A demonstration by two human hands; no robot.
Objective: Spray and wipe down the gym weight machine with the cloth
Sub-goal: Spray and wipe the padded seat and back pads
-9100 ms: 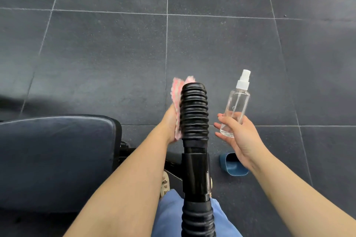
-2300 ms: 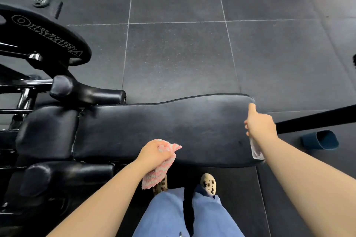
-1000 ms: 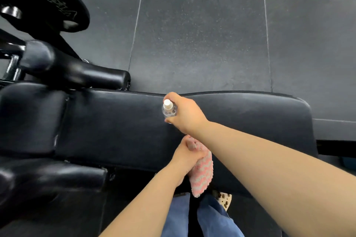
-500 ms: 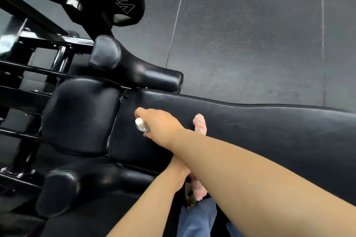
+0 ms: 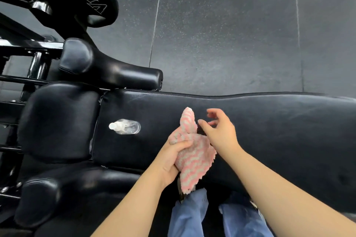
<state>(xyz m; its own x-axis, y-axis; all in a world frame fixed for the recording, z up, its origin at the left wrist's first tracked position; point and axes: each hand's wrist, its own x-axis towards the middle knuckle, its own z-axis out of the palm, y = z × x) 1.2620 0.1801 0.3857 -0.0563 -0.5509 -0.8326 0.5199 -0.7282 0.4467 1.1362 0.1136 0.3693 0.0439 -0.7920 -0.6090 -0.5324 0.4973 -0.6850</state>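
Left hand (image 5: 173,157) grips pink-and-white striped fluffy cloth (image 5: 192,159), ready for wiping; your right hand (image 5: 219,131) empty, fingers loose, nearing cloth. Clear plastic spray bottle (image 5: 126,126) lies on black padded bench (image 5: 269,121), left.

Dark speckled rubber floor tiles (image 5: 221,34) with pale seams, evenly lit from above

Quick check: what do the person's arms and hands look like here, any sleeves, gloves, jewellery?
Both forearms are bare, with no sleeves in view. The left hand and right hand wear no gloves, and no rings, watch or wristband show. Only blue trousers are visible below.
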